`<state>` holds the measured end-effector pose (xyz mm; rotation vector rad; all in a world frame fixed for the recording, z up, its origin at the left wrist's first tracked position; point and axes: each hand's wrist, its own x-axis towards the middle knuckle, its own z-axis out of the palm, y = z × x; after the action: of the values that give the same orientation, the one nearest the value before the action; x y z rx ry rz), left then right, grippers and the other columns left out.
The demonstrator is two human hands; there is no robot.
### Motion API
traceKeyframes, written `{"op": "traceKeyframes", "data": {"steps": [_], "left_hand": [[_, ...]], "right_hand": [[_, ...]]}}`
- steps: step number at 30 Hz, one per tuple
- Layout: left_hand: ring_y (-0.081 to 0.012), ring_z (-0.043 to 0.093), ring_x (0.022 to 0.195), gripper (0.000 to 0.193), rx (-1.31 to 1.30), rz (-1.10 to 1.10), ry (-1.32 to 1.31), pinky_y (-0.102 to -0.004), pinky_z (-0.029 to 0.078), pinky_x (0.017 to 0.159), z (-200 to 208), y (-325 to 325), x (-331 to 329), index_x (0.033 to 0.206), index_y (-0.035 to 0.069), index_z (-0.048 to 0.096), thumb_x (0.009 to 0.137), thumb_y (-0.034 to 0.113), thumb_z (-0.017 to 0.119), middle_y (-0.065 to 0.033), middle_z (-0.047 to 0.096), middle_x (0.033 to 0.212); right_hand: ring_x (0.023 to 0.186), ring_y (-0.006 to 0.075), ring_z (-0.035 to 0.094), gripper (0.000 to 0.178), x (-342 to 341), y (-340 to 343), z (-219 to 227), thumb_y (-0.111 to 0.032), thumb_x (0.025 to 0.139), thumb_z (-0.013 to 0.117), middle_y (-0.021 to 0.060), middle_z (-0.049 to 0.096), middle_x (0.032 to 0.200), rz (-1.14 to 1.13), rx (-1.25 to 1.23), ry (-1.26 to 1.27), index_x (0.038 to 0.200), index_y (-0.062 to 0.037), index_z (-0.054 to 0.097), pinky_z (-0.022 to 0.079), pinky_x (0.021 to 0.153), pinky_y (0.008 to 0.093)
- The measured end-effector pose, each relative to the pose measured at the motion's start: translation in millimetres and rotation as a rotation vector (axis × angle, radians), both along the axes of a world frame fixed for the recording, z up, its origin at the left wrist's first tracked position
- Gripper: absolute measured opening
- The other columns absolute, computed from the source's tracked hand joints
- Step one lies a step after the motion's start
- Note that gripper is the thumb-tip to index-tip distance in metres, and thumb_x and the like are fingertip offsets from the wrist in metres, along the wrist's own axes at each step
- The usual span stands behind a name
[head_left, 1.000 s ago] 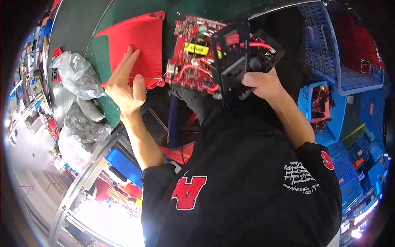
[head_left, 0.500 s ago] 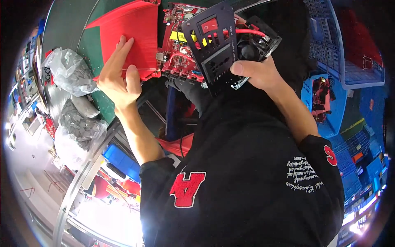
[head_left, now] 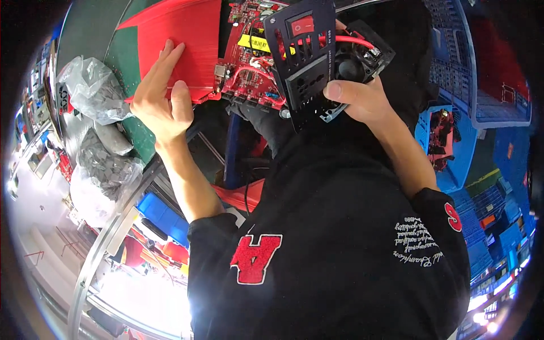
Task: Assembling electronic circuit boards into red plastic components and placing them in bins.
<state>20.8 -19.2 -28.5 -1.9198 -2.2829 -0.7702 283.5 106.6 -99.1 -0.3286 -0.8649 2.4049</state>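
Observation:
My left hand (head_left: 161, 107) lies with outstretched fingers against a red metal housing (head_left: 198, 39) on the bench. A red circuit board (head_left: 241, 88) extends from the housing's right end, with wires and a yellow label (head_left: 253, 43) on it. My right hand (head_left: 362, 102) grips a black end panel (head_left: 303, 54), thumb on its near edge and the other fingers mostly hidden. The panel stands tilted and carries a red rocker switch (head_left: 302, 25). Behind it sits a black fan (head_left: 350, 69), and a thick red wire (head_left: 354, 39) runs across the top.
Clear plastic bags (head_left: 93, 90) with grey pieces lie left on the green bench top (head_left: 136, 139). A blue bin (head_left: 456, 167) with red parts stands at the right, below a larger blue crate (head_left: 501, 116). A metal rail (head_left: 102, 249) runs along the lower left.
My right hand has shifted the end panel and fan slightly right, uncovering more of the circuit board. My left hand has slid slightly left and up on the red housing.

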Motion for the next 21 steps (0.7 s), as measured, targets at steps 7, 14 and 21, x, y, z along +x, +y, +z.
{"op": "traceKeyframes", "data": {"steps": [7, 14, 21], "left_hand": [[-0.0355, 0.066, 0.107, 0.048, -0.056, 0.007, -0.001, -0.0363, 0.053, 0.089, 13, 3, 1, 0.110, 0.002, 0.070, 0.069, 0.017, 0.051, -0.0229, 0.066, 0.114], [-0.0388, 0.063, 0.110, 0.053, -0.087, -0.031, -0.020, -0.0405, 0.049, 0.096, 8, 2, 2, 0.112, -0.001, 0.068, 0.069, 0.024, 0.052, -0.0252, 0.065, 0.115], [-0.0380, 0.064, 0.109, 0.054, -0.129, -0.005, -0.004, -0.0396, 0.050, 0.094, 11, 2, 5, 0.112, -0.001, 0.069, 0.068, 0.024, 0.051, -0.0247, 0.065, 0.117]], "right_hand": [[0.127, 0.0205, 0.047, 0.081, -7, 7, 11, -0.011, 0.071, 0.078, 0.0101, 0.049, 0.138, -0.047, 0.174, -0.103, 0.141, 0.0000, 0.039, 0.035, 0.109, 0.0377], [0.133, 0.0215, 0.042, 0.095, -3, 13, 23, -0.014, 0.067, 0.080, 0.0120, 0.043, 0.143, 0.035, 0.067, -0.154, 0.146, 0.0031, 0.030, 0.033, 0.110, 0.0381], [0.124, 0.0170, 0.046, 0.090, -6, 14, 24, -0.012, 0.074, 0.080, 0.0112, 0.050, 0.138, 0.064, 0.071, -0.131, 0.147, -0.0017, 0.029, 0.037, 0.107, 0.0358]]}}
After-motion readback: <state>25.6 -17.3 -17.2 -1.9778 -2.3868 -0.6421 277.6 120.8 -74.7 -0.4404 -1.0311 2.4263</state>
